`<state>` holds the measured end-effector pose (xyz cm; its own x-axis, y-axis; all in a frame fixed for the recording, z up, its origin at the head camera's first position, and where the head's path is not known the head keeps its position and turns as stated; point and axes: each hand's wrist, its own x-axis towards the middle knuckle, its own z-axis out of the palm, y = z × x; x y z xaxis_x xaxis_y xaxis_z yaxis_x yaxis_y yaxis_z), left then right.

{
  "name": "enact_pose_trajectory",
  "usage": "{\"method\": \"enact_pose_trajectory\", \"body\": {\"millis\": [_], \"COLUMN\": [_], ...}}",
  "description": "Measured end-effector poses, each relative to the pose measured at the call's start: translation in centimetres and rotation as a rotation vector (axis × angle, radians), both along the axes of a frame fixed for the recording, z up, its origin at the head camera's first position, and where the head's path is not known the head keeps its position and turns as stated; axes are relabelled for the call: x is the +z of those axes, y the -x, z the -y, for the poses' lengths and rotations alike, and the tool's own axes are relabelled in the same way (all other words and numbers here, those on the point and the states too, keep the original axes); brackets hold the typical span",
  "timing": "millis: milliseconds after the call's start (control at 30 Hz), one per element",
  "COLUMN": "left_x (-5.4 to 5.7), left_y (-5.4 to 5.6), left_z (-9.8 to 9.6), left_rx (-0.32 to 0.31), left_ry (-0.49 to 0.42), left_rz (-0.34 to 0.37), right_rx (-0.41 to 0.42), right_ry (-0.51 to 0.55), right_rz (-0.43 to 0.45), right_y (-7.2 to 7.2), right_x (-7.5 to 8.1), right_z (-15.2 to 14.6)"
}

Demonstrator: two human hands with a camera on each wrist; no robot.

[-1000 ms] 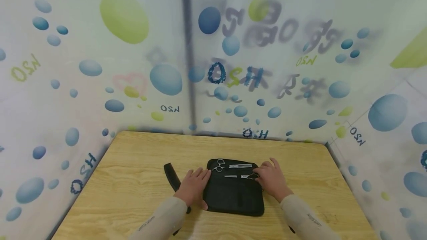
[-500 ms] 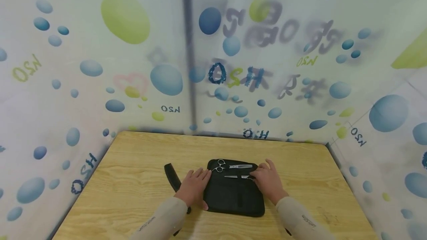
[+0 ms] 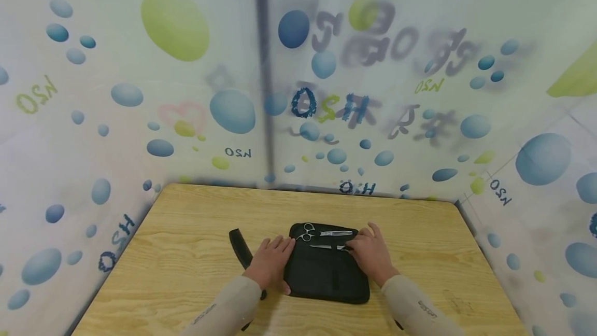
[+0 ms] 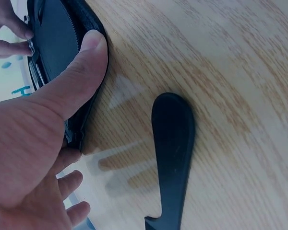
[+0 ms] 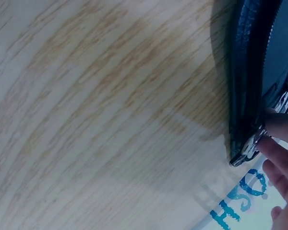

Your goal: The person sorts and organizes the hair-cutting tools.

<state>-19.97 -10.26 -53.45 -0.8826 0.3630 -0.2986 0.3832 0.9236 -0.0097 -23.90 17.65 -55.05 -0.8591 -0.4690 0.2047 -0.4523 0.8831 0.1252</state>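
Note:
An open black zip case [image 3: 312, 276] lies on the wooden table between my hands. My left hand [image 3: 271, 261] rests along its left side, thumb [image 4: 93, 45] pressing the case's edge in the left wrist view. My right hand [image 3: 372, 253] pinches the handle end of silver scissors [image 3: 321, 246], whose blades point left and pass under a dark strap on the case. Its fingers hide most of the finger loops. Above them, thinning scissors [image 3: 337, 233] lie in the case with their loops to the left.
A black comb with a rounded handle [image 4: 173, 139] lies left of the case, partly under my left forearm. Dark tips of other things show beside both sleeves. A wall with printed bubbles [image 3: 233, 110] stands behind the table [image 3: 196, 222].
My right hand has moved a little to the left, and the scissors it pinches have slid slightly left under the strap. The left hand has stayed in place.

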Motion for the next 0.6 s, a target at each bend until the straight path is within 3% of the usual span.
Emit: {"method": "enact_pose_trajectory", "body": {"millis": [600], "left_x": [0.4], "left_y": [-0.2], "left_z": [-0.1], "left_rx": [-0.003], "left_ry": [0.014], "left_rz": [-0.007], "right_rx": [0.018], "right_ry": [0.014], "right_rz": [0.009], "right_y": [-0.1], "right_x": [-0.3], "right_z": [1.1]}}
